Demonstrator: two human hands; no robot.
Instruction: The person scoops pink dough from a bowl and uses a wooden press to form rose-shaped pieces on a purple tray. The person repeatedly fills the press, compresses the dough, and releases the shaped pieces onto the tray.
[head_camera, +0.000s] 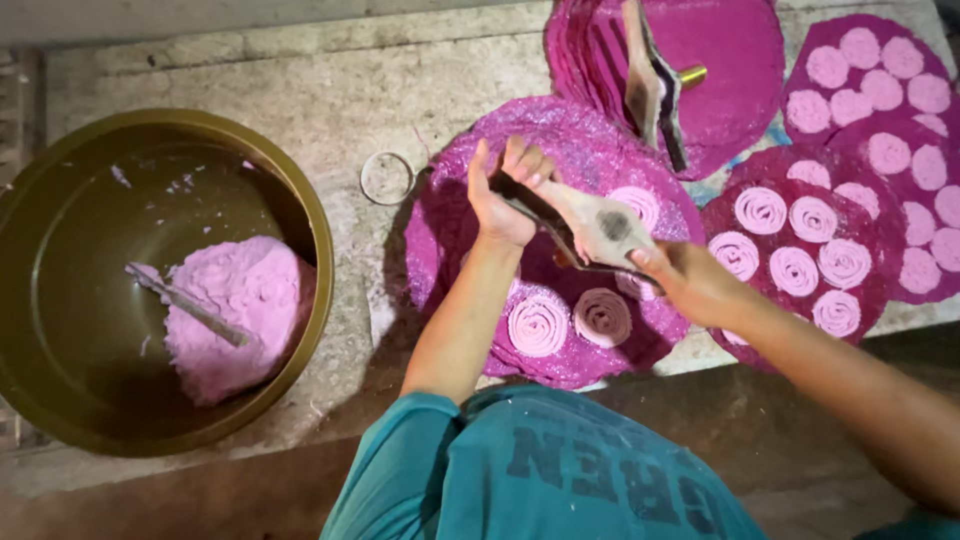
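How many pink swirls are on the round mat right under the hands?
4 show: two swirls at its near edge, one beyond the press, one partly beneath it. More may hide under the hands.

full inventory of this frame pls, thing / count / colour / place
bowl: 1, olive-brown, far left on the stone slab
dough: 1 lump, pink, inside the bowl
spoon: 1, metal, stuck in the dough
ring: 1, thin metal, on the slab right of the bowl
mats: several, magenta, round, overlapping from centre to right
spirals: many, pale pink, on the mats; exact count unclear
press: 1, wooden, held over the centre mat
second press: 1, wooden, lying on the top mat
shirt: teal, bottom centre
left hand: on the press's far end
right hand: gripping the press's near end
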